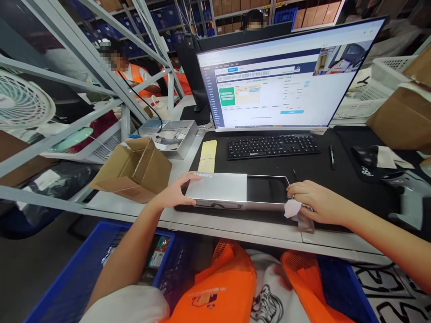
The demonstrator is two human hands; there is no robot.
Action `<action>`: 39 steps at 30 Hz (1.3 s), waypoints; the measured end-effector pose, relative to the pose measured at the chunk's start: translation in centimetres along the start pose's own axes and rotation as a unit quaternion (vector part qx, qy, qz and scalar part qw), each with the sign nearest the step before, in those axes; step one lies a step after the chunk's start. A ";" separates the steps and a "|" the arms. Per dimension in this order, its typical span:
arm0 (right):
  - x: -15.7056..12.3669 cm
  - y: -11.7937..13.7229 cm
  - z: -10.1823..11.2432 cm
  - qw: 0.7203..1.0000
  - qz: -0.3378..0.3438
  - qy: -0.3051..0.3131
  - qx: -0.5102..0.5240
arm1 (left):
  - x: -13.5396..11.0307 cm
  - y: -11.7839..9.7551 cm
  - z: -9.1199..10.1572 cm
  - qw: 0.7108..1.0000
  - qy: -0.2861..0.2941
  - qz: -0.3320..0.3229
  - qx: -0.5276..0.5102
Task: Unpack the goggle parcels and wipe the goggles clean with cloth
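Observation:
A long silver box (220, 187) with a glasses picture on its side lies on the black desk mat (350, 188). My left hand (173, 192) grips its left end, thumb on the near side and fingers over the far edge. From the right end of its sleeve, a black-lined inner tray (267, 188) sticks partway out. The fingertips of my right hand (314, 202) are closed on the tray's right end. A crumpled clear plastic bag (305, 223) and a white paper piece (292, 208) hang under that hand, apparently held in its fingers.
Behind the box stand a keyboard (272, 146) and a monitor (262, 98). Yellow slips (208, 154) lie beside them. An open carton (134, 170) is at left, a scanner (409, 197) and a pen (332, 157) at right. A blue crate (84, 264) sits below the desk.

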State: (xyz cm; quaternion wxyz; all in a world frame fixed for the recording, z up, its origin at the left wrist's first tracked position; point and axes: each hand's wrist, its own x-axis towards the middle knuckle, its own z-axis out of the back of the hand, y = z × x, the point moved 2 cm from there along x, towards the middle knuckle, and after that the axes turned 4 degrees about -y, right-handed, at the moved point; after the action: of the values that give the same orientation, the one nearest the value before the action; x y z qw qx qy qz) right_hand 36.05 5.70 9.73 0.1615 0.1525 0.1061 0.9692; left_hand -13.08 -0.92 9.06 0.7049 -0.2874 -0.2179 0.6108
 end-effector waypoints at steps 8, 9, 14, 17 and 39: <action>-0.5 -1.0 -0.7 0.999 -0.007 -0.033 0.002 | -1.4 0.5 1.3 1.000 -0.012 0.007 -0.017; -0.5 -1.0 -0.7 0.999 -0.004 -0.039 0.008 | -1.6 0.6 1.6 1.000 -0.014 0.008 -0.016; -0.3 -1.3 -0.9 0.998 -0.006 -0.037 0.041 | -2.5 0.7 3.4 0.999 -0.029 0.015 0.026; -0.4 -1.4 -1.1 0.998 -0.002 -0.039 0.042 | -3.0 -0.5 4.5 0.998 -0.039 0.017 0.046; -3.5 -3.8 -3.1 0.968 -0.082 -0.214 0.104 | -3.2 -11.8 5.0 0.943 -0.099 -0.073 0.310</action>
State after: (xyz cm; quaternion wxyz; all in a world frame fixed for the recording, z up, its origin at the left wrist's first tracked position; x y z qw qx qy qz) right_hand 39.19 7.52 4.96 0.2423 0.3626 0.1813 0.8814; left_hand -8.16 -4.45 20.83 0.7763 0.0237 -0.1071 0.6208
